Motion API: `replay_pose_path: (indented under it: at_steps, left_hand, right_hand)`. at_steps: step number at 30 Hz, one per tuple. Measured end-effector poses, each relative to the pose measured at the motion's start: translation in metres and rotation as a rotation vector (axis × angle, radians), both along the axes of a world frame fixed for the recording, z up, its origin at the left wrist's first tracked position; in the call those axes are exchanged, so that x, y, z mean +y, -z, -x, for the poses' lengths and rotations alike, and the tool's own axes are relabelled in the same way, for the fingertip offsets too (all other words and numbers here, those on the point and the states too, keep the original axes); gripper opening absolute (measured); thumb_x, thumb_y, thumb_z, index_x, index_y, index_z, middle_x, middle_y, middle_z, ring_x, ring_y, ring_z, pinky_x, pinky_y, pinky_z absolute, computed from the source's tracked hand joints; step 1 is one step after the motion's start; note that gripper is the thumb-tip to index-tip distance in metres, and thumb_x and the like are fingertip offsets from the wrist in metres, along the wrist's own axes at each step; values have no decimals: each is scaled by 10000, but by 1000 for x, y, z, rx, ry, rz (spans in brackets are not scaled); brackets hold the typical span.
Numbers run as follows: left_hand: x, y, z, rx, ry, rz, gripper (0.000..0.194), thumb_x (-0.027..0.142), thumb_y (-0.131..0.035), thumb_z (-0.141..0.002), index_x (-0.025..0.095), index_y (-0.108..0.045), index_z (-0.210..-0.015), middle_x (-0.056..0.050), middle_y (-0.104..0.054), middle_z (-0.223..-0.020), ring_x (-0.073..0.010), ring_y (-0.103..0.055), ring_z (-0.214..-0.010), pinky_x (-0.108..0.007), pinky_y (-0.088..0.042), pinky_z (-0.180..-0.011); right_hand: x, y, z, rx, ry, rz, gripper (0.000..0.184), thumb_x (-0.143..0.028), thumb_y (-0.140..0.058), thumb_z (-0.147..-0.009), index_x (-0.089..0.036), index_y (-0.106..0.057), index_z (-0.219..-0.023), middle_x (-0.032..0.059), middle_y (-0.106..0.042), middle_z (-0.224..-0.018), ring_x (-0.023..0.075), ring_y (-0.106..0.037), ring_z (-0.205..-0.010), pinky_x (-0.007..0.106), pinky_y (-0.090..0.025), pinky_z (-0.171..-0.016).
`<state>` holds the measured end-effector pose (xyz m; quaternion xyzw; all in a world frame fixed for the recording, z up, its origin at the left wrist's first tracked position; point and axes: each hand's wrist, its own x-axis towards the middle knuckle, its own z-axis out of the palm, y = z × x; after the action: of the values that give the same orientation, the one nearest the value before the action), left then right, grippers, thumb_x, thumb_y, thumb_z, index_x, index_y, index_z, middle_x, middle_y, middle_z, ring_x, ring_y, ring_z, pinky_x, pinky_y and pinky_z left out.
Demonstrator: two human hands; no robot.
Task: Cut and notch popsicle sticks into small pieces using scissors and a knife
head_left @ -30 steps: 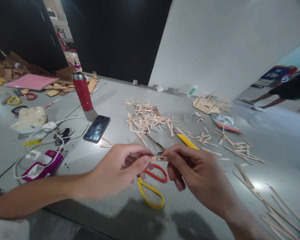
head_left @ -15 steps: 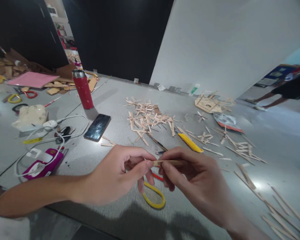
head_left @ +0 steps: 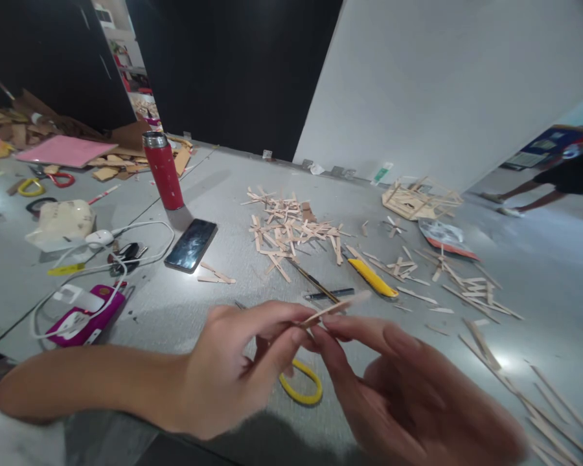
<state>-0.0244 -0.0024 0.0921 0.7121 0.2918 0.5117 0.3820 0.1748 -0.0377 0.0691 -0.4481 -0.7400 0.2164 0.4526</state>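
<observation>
My left hand pinches one end of a thin wooden stick between thumb and forefinger, and the stick points up and to the right. My right hand is close to the camera and blurred, its fingers stretched out, with a fingertip touching the stick near the left hand's pinch. Below both hands, scissors with a yellow handle loop lie on the grey table; the rest of the scissors is hidden.
A pile of cut wooden sticks, a yellow utility knife, a dark pen, a phone, a red flask, a pink device with white cable, a stick frame. Long sticks lie right. A person stands far right.
Both hands have come down and nearer the camera. The right hand let go of its pinch on the stick and spread its fingers; the stick now tilts upward in the left hand.
</observation>
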Motion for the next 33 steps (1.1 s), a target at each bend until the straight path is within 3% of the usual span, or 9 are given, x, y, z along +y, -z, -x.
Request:
replay_pose_path:
  at_steps: [4,7,10,15,18,23,28,33]
  left_hand:
    - [-2,6,-2,4,-9,-69,203,114,-626,-980,138,-692,-1170,-37,-818,-833,-115,-750,-593,-159,-609,-579]
    - [-3,10,-3,-2,-26,-133,237,121,-645,-985,163,-678,-1216,-44,-823,-881,-129,-767,-632,-173,-622,-595]
    - [-5,14,-3,-6,-54,-174,280,137,-661,-991,201,-660,-1264,-36,-827,-902,-138,-775,-640,-180,-628,-586]
    - [-8,18,-5,51,-128,-271,338,191,-633,-1026,292,-604,-1347,-27,-830,-988,-176,-802,-733,-257,-673,-673]
    - [-8,20,-5,96,-152,-321,334,196,-599,-1046,291,-575,-1365,-27,-830,-994,-166,-797,-724,-250,-664,-677]
    - [-7,22,-3,155,-178,-310,249,218,-607,-1043,252,-599,-1290,-13,-822,-894,-133,-753,-598,-206,-625,-599]
    - [-6,25,-3,167,-179,-322,257,212,-580,-1051,249,-588,-1306,-18,-817,-866,-132,-737,-555,-207,-614,-567]
    - [-7,30,-3,168,-208,-348,261,197,-579,-1049,246,-586,-1306,-15,-814,-847,-138,-746,-573,-212,-620,-600]
  right_hand:
    - [-7,4,15,76,192,-216,804,9,-790,-821,-419,-555,-1459,40,-807,-1150,306,-793,-956,424,-690,-773]
    - [-6,4,19,93,262,-247,755,-5,-834,-788,-379,-631,-1411,49,-811,-1138,321,-801,-915,441,-705,-761]
    - [-3,-5,15,61,239,-275,858,7,-834,-785,-405,-559,-1486,23,-826,-1077,308,-812,-860,423,-711,-752]
    - [1,-23,8,-57,75,-275,984,50,-796,-796,-445,-440,-1567,11,-829,-1081,276,-817,-819,379,-715,-723]
    - [1,-25,13,19,101,-274,989,42,-741,-841,-449,-355,-1608,26,-828,-1052,284,-806,-816,411,-706,-695]
    - [4,-21,17,-6,105,-280,984,24,-732,-839,-499,-351,-1581,7,-815,-993,269,-783,-769,407,-679,-685]
    - [10,-14,18,45,57,-289,645,-43,-627,-928,-418,-485,-1434,26,-782,-921,251,-764,-767,387,-662,-673]
    - [11,-16,18,123,16,-45,262,-98,-563,-978,-329,-651,-1067,22,-762,-887,211,-763,-811,299,-650,-719]
